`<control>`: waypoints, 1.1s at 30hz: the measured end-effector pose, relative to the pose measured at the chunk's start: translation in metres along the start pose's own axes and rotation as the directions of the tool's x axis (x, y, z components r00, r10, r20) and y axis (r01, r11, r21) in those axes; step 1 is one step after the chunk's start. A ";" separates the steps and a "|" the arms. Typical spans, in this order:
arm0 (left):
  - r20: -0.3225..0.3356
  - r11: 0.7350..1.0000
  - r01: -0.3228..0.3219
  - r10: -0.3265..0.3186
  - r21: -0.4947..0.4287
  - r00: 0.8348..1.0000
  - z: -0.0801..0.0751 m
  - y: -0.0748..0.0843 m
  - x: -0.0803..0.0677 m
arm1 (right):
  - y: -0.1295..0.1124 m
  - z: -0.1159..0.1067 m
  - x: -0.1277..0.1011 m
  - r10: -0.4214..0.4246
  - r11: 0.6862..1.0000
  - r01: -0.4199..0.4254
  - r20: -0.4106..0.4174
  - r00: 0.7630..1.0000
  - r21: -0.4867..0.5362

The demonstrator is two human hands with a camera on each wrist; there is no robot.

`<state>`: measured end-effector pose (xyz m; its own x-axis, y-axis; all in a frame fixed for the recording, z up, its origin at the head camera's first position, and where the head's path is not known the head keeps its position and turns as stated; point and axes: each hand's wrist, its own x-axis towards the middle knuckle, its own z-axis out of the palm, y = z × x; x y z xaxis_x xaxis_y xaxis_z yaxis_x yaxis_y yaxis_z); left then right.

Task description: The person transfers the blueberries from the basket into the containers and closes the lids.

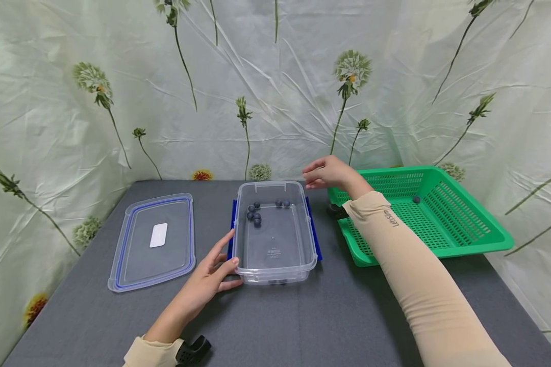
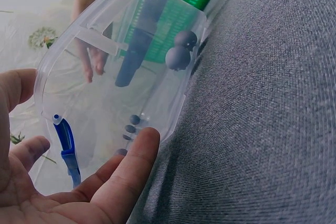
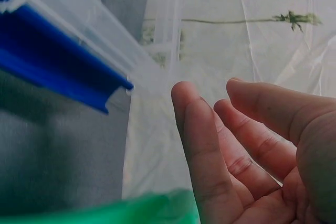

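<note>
A clear plastic container (image 1: 275, 234) with blue side flaps stands mid-table, with several blueberries (image 1: 257, 223) on its floor. My left hand (image 1: 206, 278) is at its near left corner, thumb on the rim and fairly straight fingers spread against the outside. In the left wrist view, two blueberries (image 2: 177, 57) show large through the clear wall. Past the container's far right corner, my right hand (image 1: 330, 173) hovers with loosely bent fingers. The right wrist view shows nothing between its thumb and fingers (image 3: 197, 140).
At right, a green perforated basket (image 1: 477, 250) holds one blueberry (image 1: 416, 199). A clear lid (image 1: 140, 267) with a blue seal and a white label lies left of the container. Behind the grey table (image 1: 298, 316) hangs a flower-print sheet (image 1: 284, 102).
</note>
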<state>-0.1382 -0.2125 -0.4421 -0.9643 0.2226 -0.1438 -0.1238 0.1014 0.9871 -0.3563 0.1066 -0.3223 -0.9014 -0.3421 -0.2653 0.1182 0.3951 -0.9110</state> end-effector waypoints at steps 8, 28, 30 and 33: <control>0.006 1.000 -0.006 0.006 0.003 1.000 0.000 -0.001 0.000 | 0.010 -0.022 -0.004 0.008 1.000 -0.007 -0.022 1.000 0.023; -0.001 1.000 0.010 -0.010 -0.012 1.000 -0.001 -0.001 -0.001 | 0.043 -0.084 -0.032 0.049 0.999 -0.049 -0.075 0.996 0.000; -0.002 1.000 0.009 -0.009 -0.010 1.000 -0.001 -0.001 -0.001 | 0.048 -0.091 -0.034 0.058 0.998 -0.058 -0.085 0.995 -0.005; 0.000 1.000 0.007 -0.007 -0.005 1.000 -0.001 -0.001 -0.001 | 0.056 -0.103 -0.039 0.074 0.997 -0.075 -0.105 0.992 -0.006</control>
<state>-0.1377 -0.2140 -0.4433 -0.9635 0.2216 -0.1503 -0.1314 0.0976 0.9865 -0.3578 0.2296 -0.3301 -0.9290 -0.2202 -0.2974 0.1831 0.4250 -0.8865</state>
